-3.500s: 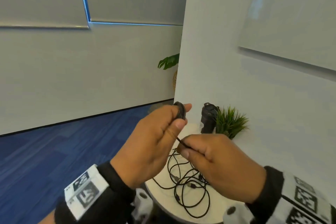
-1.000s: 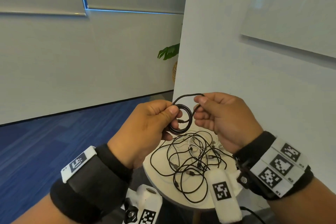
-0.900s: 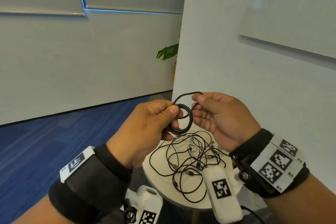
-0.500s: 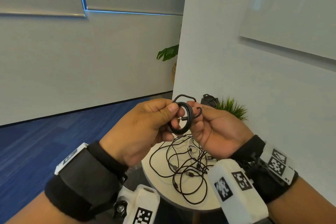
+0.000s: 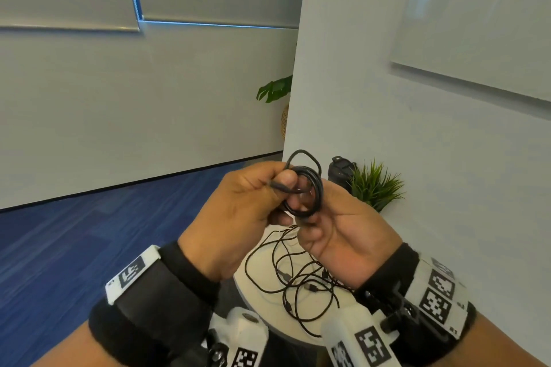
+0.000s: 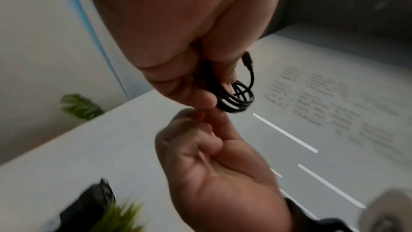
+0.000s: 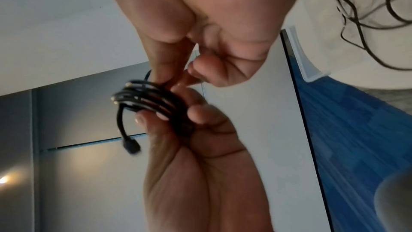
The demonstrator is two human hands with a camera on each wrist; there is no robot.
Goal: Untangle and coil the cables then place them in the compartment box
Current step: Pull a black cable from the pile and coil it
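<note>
— What's on the desk [image 5: 262, 286]?
— A loose tangle of cables [image 5: 301, 280], under both raised hands; a small plant [image 5: 376, 185] stands behind.
— And the hands?
— The left hand [image 5: 238, 217] has thumb and fingers [image 7: 196, 114] curled, pinching the coiled black cable [image 5: 307, 194]; the right hand [image 5: 343, 232] has its fingers [image 6: 219, 121] bent up to touch the coil's lower edge; the plug end [image 7: 131, 145] dangles free.

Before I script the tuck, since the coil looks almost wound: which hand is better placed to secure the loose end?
Right. The left hand grips the coiled black cable, so it is occupied; the right hand has its fingertips at the coil's edge, beside the loose end.
</note>
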